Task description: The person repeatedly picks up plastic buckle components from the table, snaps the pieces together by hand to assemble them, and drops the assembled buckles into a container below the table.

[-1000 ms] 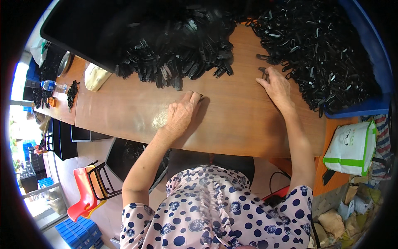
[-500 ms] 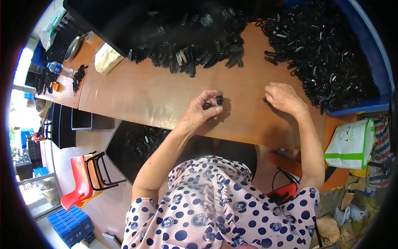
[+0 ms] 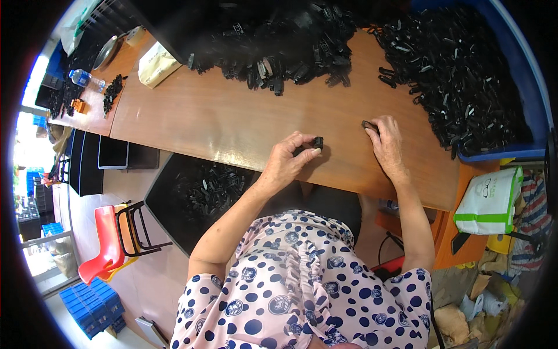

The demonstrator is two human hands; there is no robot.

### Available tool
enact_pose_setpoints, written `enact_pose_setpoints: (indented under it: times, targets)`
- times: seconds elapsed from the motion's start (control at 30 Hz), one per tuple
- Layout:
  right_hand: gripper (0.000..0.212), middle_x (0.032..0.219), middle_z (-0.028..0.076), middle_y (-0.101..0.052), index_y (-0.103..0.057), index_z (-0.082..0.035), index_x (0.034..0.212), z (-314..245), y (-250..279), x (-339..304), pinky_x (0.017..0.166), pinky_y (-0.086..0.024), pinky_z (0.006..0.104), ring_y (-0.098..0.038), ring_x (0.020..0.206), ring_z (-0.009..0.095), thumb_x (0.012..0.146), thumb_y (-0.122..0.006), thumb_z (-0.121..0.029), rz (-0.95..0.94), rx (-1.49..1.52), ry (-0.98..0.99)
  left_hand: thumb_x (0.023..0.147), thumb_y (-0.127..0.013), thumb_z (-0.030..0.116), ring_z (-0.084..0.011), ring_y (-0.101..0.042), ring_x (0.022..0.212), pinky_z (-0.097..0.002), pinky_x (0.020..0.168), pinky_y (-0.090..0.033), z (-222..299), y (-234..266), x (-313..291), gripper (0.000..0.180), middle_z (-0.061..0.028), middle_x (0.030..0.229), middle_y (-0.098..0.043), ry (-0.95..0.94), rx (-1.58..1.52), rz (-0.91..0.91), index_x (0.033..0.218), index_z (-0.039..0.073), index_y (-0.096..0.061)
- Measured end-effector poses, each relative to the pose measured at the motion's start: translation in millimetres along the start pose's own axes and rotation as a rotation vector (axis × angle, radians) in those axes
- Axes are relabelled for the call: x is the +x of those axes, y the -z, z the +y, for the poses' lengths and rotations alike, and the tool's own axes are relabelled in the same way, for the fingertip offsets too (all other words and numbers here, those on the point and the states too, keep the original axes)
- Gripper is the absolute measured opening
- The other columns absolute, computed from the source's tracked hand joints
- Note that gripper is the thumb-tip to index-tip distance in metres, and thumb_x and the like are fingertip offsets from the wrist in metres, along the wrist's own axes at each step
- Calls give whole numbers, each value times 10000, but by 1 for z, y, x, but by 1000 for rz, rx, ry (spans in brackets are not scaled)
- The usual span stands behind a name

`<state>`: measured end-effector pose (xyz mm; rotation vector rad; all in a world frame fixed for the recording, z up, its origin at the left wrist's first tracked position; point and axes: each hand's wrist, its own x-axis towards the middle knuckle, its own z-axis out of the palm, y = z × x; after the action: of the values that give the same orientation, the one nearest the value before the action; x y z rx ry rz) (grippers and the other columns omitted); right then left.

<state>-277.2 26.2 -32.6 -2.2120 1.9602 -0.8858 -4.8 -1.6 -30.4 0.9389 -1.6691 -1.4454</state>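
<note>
My left hand [image 3: 290,156] is closed over the wooden table [image 3: 232,116], with a small black plastic piece [image 3: 317,142] pinched between thumb and fingers. To its right, my right hand [image 3: 388,145] grips another small black piece [image 3: 367,124], long and narrow, between thumb and forefinger. The two pieces are apart. Their exact kind is too small to make out. Beyond my hands lies a heap of black plastic pieces [image 3: 285,52]. A second heap [image 3: 465,81] of similar pieces spills from a blue bin [image 3: 542,87] at the far right.
Below the table's left front edge, a black tray [image 3: 168,200] holds more black pieces. A cream paper packet [image 3: 156,65] and a water bottle [image 3: 84,79] stand at the far left. A red chair [image 3: 103,241] is on the left. A white-green bag [image 3: 487,200] hangs at the right.
My right hand has turned and moved a little left, and its black piece now shows clearly. My left hand has shifted slightly right, still holding its piece. The whole view has moved a little.
</note>
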Motion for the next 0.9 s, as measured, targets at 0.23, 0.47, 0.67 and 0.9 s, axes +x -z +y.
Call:
enact_pose_setpoints:
  times: [0.23,0.47,0.67,0.9]
  targets:
    - [142,825,47,-605,-568,-2,1011,-74,19,-11,593,-443,245,-545,699,94,881,-617,-33,-177,852,-272,861,-637,62,-117,-556,751,-253,696,-461,13,-12,0,227,-40,829,-566,-48,86,-103,1077,-9,-630]
    - [131,778,51,-570,-574,-13,929,-83,20,-12,562,-408,257,-496,616,112,831,-661,-22,-214,700,-151,862,-632,72,-151,-566,752,-265,686,-454,21,-9,-1,209,-62,839,-599,-97,158,-109,1062,11,-648]
    - [124,771,59,-552,-573,-11,923,-85,22,-11,574,-412,260,-501,637,111,836,-655,-44,-250,586,-101,825,-654,53,-237,-589,724,-309,658,-475,29,-5,-6,213,-118,844,-609,-213,318,-103,1033,12,-641]
    - [94,778,5,-552,-556,-16,930,-93,21,-19,581,-418,219,-507,673,71,883,-615,-72,-399,1138,-469,794,-659,39,-274,-596,736,-345,651,-485,32,0,-11,233,-118,841,-609,-272,342,-167,1026,28,-636]
